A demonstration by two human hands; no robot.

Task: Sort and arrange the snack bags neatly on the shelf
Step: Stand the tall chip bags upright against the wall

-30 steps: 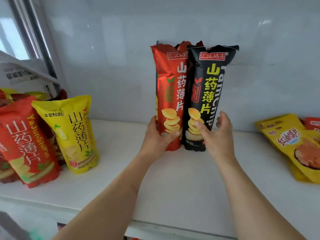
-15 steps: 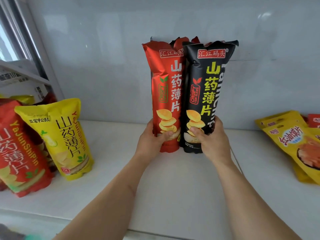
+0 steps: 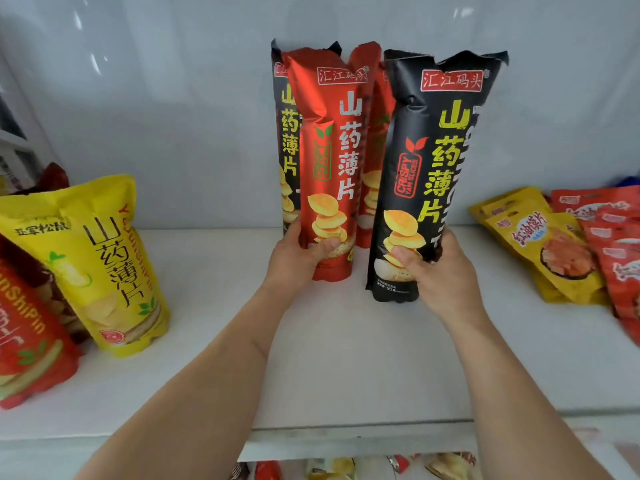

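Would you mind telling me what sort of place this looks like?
Probably a shop or pantry shelf: a white shelf holds tall yam-chip bags, a yellow pouch and flat snack packs.

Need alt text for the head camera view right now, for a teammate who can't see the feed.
Two hands hold tall yam chip bags upright on a white shelf: the left hand grips a red bag, the right hand a black bag. More tall bags stand behind; a yellow pouch leans at left, flat yellow packets lie at right.
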